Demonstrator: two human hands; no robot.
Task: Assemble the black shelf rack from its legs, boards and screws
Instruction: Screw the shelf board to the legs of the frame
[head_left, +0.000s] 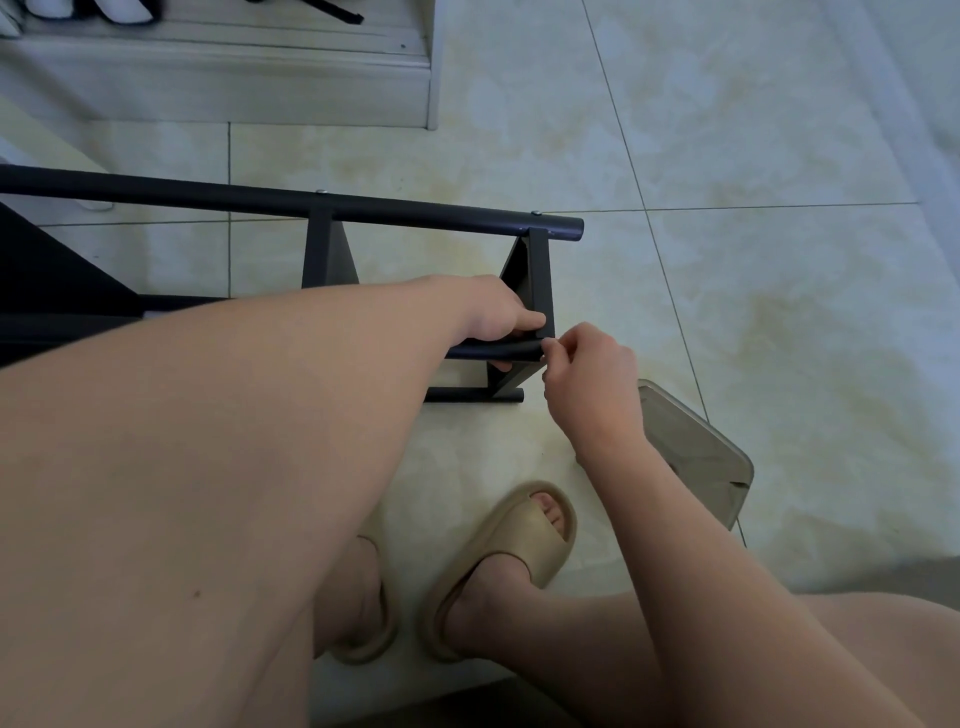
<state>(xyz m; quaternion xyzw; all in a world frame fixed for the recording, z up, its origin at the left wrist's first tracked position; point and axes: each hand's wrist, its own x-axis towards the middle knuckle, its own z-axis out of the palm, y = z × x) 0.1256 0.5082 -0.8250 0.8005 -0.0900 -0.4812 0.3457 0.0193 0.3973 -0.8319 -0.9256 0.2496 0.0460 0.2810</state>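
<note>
Black metal shelf rack (171, 189) lies on its side on the tiled floor (727, 156), filling 9 to 11 o'clock of the view and ending near centre. Legs counted: 3 round tubes. These are the far leg (415, 212), the near leg (498, 352) and a short lower leg (467, 395) at 6 o'clock of the near one. Boards counted: 2 seen edge-on between the legs, a middle board (318, 249) and an end board (540, 280). A further dark panel (52, 280) at 9 o'clock is cut off by the forearm. Screw heads counted: 2, silver, on the far leg: one (320, 192) above the middle board, one (536, 212) above the end board.

Left hand (493, 317) grips the near leg just where the end board joins it, thumb flat on the board and a fingertip showing under the tube. The end board stands at 12 o'clock of this hand.

Right hand (587, 379) has curled fingers, with thumb and forefinger pinched at the near leg's open end, at 10 o'clock of its knuckles. Whether they hold anything: cannot tell, too small.

Slippers (519, 540): 2, tan, at 6 o'clock. Grey translucent bag (696, 447): 1, at 4 o'clock.
</note>
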